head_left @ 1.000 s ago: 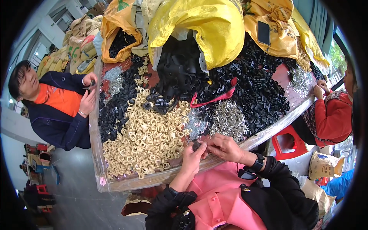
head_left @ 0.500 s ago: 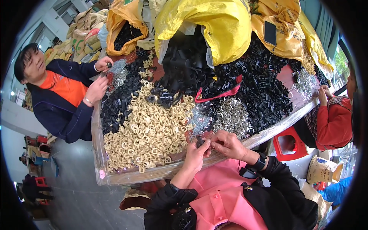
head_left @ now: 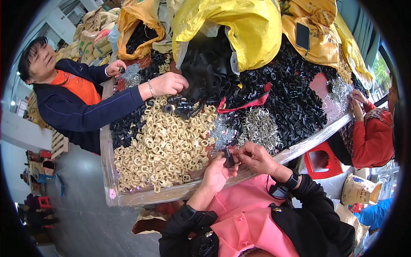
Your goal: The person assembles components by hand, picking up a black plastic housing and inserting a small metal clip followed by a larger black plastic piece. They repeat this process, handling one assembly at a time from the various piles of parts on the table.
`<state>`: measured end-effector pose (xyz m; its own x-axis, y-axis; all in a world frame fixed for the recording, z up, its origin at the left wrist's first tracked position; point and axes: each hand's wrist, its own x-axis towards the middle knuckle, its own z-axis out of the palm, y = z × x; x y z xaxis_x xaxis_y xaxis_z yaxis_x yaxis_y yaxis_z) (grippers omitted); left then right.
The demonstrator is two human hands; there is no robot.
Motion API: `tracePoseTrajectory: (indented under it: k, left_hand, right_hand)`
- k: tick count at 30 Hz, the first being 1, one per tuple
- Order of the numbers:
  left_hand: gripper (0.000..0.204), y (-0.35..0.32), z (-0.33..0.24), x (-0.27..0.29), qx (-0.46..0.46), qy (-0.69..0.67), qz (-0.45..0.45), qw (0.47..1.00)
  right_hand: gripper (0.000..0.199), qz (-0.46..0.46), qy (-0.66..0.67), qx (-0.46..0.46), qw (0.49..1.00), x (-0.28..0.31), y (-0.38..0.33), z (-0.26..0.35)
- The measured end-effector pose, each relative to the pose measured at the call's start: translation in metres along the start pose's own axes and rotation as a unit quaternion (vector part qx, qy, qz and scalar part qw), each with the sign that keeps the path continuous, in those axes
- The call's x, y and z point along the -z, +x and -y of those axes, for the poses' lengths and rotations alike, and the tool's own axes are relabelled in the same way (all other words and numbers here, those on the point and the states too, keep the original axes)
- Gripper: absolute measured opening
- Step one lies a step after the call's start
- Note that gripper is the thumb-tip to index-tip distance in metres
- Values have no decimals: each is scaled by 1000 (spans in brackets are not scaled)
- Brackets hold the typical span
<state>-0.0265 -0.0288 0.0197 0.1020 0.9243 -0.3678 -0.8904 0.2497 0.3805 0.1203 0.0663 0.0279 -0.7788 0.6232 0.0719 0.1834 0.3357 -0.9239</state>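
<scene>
At the table's near edge, my left hand is closed on a small black plastic part, which stands up between thumb and fingers. Beside it my right hand is pinched, its fingertips close against the part's right side. Whatever those fingertips may hold is too small to make out. Just beyond my hands are a pile of small clear-grey pieces and a heap of bent silvery metal clips. Left of them spreads a large heap of cream-coloured plastic buckles.
A wooden rim edges the table. Black plastic parts spill from a yellow sack; a red strap lies among them. A phone rests on an orange sack. Co-workers sit left and right. A red stool stands at right.
The black part in my left hand has turned more upright and shows more. The left co-worker's one hand has reached across to the black tube-like parts. The right co-worker's hands have shifted over the clips.
</scene>
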Motion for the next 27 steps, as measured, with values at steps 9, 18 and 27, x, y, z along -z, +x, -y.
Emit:
tracePoseTrajectory:
  k: [9,18,27]
  left_hand:
    - [30,2,8,17,-29,113,-30,993]
    - [31,4,13,26,-22,145,-44,988]
    - [28,3,13,30,3,215,-41,976]
  right_hand:
    - [11,-35,-165,184,968,-1,1,3]
    - [20,-8,-269,229,935,-6,3,5]
    - [14,28,-252,204,946,-7,10,1]
